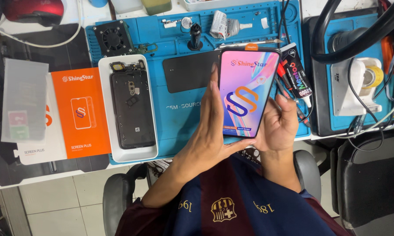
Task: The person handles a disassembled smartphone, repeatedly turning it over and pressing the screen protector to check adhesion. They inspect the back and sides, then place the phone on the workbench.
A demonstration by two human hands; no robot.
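Both hands hold up a phone screen panel (248, 91) with a colourful protective film, face toward me, above the blue work mat (179, 118). My left hand (212, 126) grips its left edge with fingers along the side. My right hand (279, 124) supports the lower right edge from behind. To the left, an opened black phone body (132, 109), back cover off, lies in a white tray (118, 153).
An orange and white screen box (81, 113) and a frosted plastic sleeve (24, 100) lie at the left. A black rectangular pad (190, 72), a small fan (113, 38), glue tubes (298, 74) and tools sit on the mat. A soldering station base with a tape roll (358, 85) stands at the right.
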